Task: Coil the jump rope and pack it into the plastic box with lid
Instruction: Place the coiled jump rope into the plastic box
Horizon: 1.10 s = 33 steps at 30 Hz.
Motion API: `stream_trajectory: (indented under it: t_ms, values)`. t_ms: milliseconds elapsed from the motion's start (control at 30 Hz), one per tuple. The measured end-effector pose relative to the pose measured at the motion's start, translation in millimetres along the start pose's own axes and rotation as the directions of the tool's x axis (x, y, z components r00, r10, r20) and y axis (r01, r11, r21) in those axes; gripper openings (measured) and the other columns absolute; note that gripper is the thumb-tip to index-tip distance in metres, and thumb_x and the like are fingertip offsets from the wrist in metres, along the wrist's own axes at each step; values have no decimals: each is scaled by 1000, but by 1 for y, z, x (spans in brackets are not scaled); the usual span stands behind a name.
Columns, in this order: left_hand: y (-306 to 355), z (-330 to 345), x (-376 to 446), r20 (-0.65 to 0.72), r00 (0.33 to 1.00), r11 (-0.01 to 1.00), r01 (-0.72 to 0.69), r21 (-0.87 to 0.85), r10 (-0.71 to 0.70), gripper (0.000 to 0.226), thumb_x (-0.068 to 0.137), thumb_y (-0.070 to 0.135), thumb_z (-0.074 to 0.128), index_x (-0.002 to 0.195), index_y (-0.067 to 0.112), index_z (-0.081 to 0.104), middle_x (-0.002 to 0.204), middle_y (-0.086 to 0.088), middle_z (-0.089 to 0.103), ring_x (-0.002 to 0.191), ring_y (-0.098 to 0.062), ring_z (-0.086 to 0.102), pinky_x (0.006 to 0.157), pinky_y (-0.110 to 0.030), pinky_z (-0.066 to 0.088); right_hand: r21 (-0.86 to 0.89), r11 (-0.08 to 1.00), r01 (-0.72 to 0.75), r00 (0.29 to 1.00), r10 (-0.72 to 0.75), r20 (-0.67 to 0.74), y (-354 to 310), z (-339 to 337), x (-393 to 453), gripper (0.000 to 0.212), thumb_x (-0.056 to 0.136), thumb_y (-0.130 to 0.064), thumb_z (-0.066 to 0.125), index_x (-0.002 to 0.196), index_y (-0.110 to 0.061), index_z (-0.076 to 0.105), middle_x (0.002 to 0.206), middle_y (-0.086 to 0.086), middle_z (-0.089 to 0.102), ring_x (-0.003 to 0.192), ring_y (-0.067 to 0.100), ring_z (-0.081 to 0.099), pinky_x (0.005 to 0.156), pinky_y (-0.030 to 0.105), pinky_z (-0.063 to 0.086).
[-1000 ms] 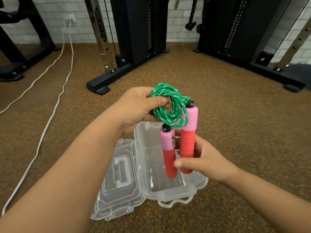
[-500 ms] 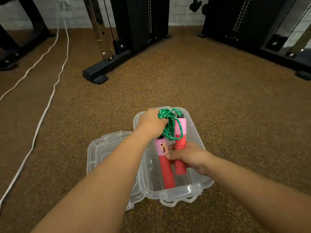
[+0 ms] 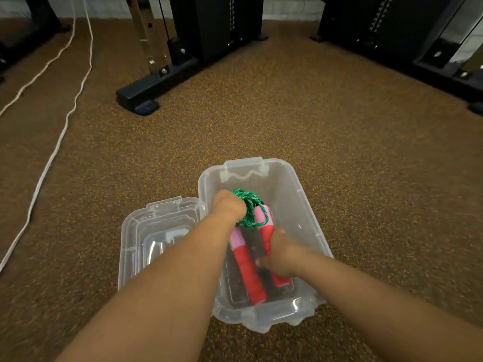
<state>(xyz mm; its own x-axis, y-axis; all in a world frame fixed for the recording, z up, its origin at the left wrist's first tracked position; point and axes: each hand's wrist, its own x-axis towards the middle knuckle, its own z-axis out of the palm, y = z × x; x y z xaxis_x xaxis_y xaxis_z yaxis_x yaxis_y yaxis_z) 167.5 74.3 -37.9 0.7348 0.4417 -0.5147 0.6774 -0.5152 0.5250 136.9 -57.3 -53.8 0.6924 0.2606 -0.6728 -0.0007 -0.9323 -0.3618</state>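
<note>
My view: speckled gym floor (image 3: 339, 152), clear box (image 3: 295, 184) at 6 o'clock, left grip (image 3: 228, 209) clenching coiled rope (image 3: 251, 209), right grip (image 3: 281, 253) clasping handles (image 3: 248, 273) inside.

Clear glossy plastic box (image 3: 308, 205), smooth; its clear hinged lid (image 3: 146, 231) the same. Green braided cord (image 3: 251, 210), woven. Red-and-pink handles (image 3: 248, 273), matt, foam-like. Brown speckled floor (image 3: 339, 126), rough. Black metal frame base (image 3: 146, 92), upper left, satin.

Speckled brown floor (image 3: 339, 131), black gym frames (image 3: 209, 27).
</note>
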Motion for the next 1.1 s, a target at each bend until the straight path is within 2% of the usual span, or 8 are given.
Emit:
stream_trajectory:
  t_ms: [67, 133, 267, 367, 433, 567, 1000, 1100]
  values:
    - [3, -1, -1, 1, 998, 994, 70, -84, -71, 34, 98, 16, 43, 127, 6, 57, 129, -9, 60, 117, -23, 57, 81, -26, 47, -52, 998, -33, 999, 33, -4, -2, 0, 1, 65, 85, -28, 67, 132, -5, 29, 127, 15, 56, 115, 31, 57, 90, 38, 46]
    - [2, 3, 2, 11, 999, 998, 35, 44, -35, 36, 100, 22, 38, 130, 13, 55, 132, -4, 58, 121, -20, 53, 93, -24, 42, -114, 992, -54, 999, 54, -7, -3, 0, 3, 71, 85, -28, 67, 136, -3, 24, 131, 15, 55, 119, 33, 55, 92, 39, 45]
    - [4, 10, 12, 39, 997, 998, 63, 0, -63, 34, 97, 18, 43, 127, 8, 57, 131, -11, 57, 121, -26, 53, 94, -29, 43, -300, 954, -24, 999, 9, -51, -4, 1, 4, 95, 87, -23, 64, 147, 0, -6, 137, 18, 51, 124, 34, 52, 98, 42, 43]
    - [4, 12, 13, 4, 1000, 997, 29, 78, -30, 31, 92, 7, 48, 119, -4, 59, 125, -16, 60, 116, -30, 57, 91, -32, 45, -358, 929, 97, 968, -172, -184, -5, 1, 2, 76, 89, -18, 58, 145, -4, 9, 136, 17, 47, 119, 34, 55, 91, 40, 45]
    - [3, 15, 15, -38, 997, 991, 66, 120, -62, 29, 91, 6, 49, 116, -4, 60, 126, -15, 60, 117, -27, 56, 92, -29, 44, -368, 910, 194, 941, -278, -193, -3, 0, 1, 77, 89, -18, 57, 146, -8, 7, 148, 16, 28, 128, 35, 44, 96, 42, 41]
    - [0, 18, 16, -7, 998, 935, -62, 350, 68, 32, 94, 6, 43, 121, -6, 55, 127, -20, 58, 117, -33, 55, 91, -33, 44, -475, 813, 338, 937, -336, 92, 2, 3, 5, 79, 92, -22, 49, 151, -16, -4, 161, 4, -12, 147, 31, -2, 118, 46, 15]
    - [10, 3, -13, 60, 991, 710, -128, 692, 121, 27, 91, 5, 51, 116, 1, 62, 127, -10, 60, 118, -23, 57, 91, -28, 46, -558, 754, 345, 937, -306, 165, -4, 3, 3, 71, 97, -30, 40, 151, -11, -2, 161, 7, -8, 147, 31, -7, 119, 45, 8]
    - [5, 2, -19, 9, 988, 801, -128, 585, 151, 39, 88, 0, 51, 127, 0, 49, 130, -16, 56, 118, -29, 55, 89, -33, 47, -521, 775, 358, 931, -340, 133, -5, 0, -6, 68, 97, -28, 40, 151, -9, 4, 161, 10, -1, 148, 31, 0, 119, 45, 12]
